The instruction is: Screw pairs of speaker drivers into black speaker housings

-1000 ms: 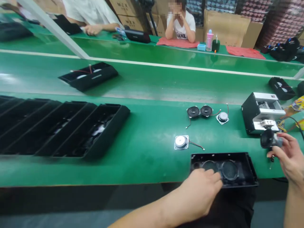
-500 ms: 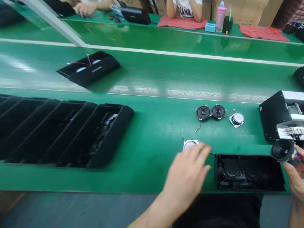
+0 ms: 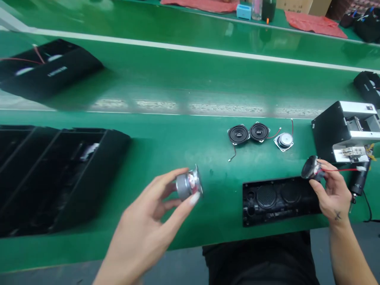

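My left hand [image 3: 157, 213] grips a small speaker driver [image 3: 187, 185] between thumb and fingers, above the green bench and left of the black casing. In my right hand [image 3: 334, 194] is a second speaker driver [image 3: 310, 168], its dark cone facing left and a red wire trailing right. That hand is over the right end of an open black speaker casing [image 3: 276, 200], which has round grilles inside. Behind the casing lie two drivers cone up, a left one [image 3: 238, 135] and a right one [image 3: 259, 132], and one magnet up [image 3: 284, 141].
A black and silver machine [image 3: 332, 126] stands at the right, with an electric screwdriver [image 3: 358, 184] beside it. Several black casings [image 3: 86, 178] line the left. Another casing [image 3: 56, 73] sits on the belt beyond. Red cloths [image 3: 314, 24] lie across the line.
My left hand has picked up the speaker driver from the bench and turned it on edge. My right hand has brought its driver over the casing's right end. The view has shifted.
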Tool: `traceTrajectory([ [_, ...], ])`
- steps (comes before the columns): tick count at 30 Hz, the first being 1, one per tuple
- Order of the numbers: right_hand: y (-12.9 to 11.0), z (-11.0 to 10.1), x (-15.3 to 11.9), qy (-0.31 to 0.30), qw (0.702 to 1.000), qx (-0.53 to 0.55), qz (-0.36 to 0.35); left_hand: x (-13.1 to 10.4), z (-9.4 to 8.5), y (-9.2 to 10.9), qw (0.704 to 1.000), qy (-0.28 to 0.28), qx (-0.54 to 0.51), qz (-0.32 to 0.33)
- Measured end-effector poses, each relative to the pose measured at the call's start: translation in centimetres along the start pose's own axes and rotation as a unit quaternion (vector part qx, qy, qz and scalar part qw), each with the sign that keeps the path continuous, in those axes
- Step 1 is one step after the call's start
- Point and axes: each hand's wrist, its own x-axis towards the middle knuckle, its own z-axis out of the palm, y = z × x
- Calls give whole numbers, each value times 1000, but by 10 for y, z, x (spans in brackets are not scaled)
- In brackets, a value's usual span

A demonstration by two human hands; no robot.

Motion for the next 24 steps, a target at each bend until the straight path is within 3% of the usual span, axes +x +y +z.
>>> traceTrajectory([
  [3, -9, 9, 9, -28, 999, -24, -9, -2, 5, 29, 992, -91, -40, 74],
  [6, -26, -5, 17, -73, 995, -57, -46, -4, 23, 60, 976, -161, -45, 140],
  [10, -52, -35, 29, -214, 955, -155, -133, -12, 51, 88, 962, -121, 28, 242],
  [14, -62, -42, 36, -320, 897, -217, -215, -22, 73, 96, 944, -81, 153, 282],
  [19, -54, -28, 39, -358, 859, -279, -237, -20, 92, 97, 927, -72, 244, 276],
  [24, -47, -16, 39, -369, 837, -296, -274, -8, 100, 102, 913, -126, 266, 282],
])
